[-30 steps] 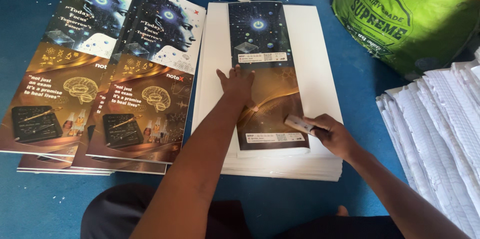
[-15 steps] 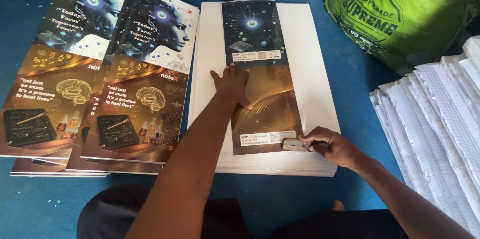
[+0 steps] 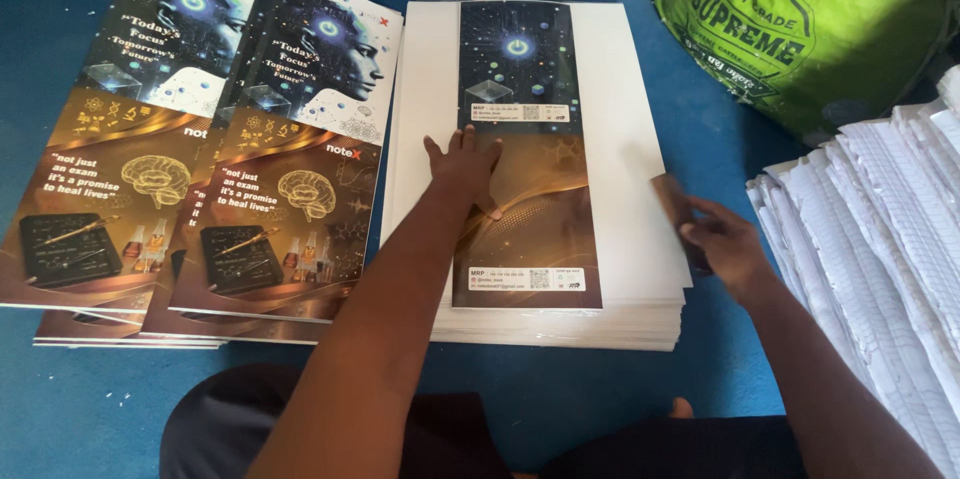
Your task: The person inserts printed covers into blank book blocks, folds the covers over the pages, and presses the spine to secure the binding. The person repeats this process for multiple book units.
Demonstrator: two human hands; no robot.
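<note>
Blue floor [image 3: 120,389], folded glossy cover [image 3: 525,154] (dark, gold-swirled)

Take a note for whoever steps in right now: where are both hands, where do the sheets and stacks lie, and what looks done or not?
Left hand: flat, fingers spread, pressing the dark printed strip on the white sheet stack.
Right hand: at the stack's right edge, gripping a small brown flat tool, blurred.
Printed cover piles lie to the left; ruled paper bundles to the right; green sack behind.
Done: strip lies centred and flat on the top sheet.
Left: cannot tell how well it is stuck down.
</note>
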